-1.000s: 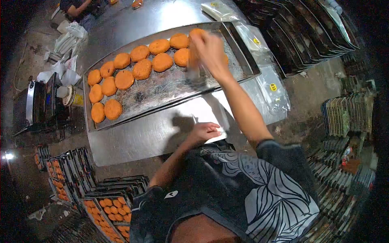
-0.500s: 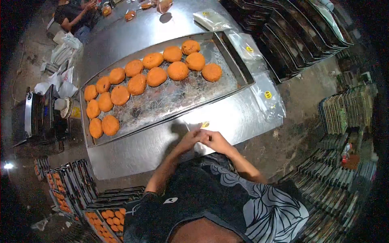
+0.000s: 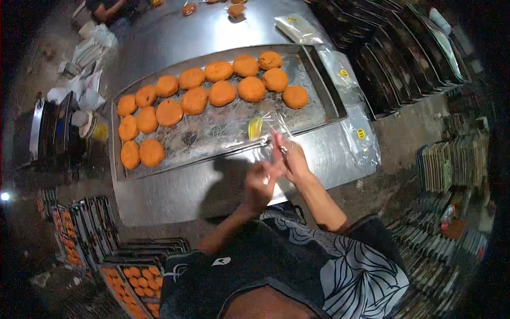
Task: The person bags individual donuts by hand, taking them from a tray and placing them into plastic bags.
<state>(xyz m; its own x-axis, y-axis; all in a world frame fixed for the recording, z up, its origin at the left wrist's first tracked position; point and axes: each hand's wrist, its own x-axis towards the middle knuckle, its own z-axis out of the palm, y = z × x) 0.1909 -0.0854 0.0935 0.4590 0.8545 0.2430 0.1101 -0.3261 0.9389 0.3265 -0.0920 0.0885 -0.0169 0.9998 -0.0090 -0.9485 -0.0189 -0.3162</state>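
Note:
A clear plastic bag [image 3: 270, 123] with a yellow label [image 3: 255, 128] stands up over the front edge of the metal tray [image 3: 223, 150]. My right hand [image 3: 289, 155] is closed on its lower part. Just left of it, my left hand [image 3: 261, 181] is close to the bag's lower end; motion blurs its fingers, and whether they touch the bag is unclear. Round orange-brown cakes [image 3: 222, 93] lie in rows in the tray, beyond both hands.
Stacked clear bags with yellow labels [image 3: 358, 135] lie along the right side of the metal table [image 3: 175, 199]. Dark trays [image 3: 404, 64] stand at upper right, racks of filled trays [image 3: 141, 282] at lower left. Part of another person [image 3: 106, 10] shows at upper left.
The bag has come up off the table and now stands above the tray's edge. My right hand has risen with it, and my left hand has moved slightly right. The view has shifted.

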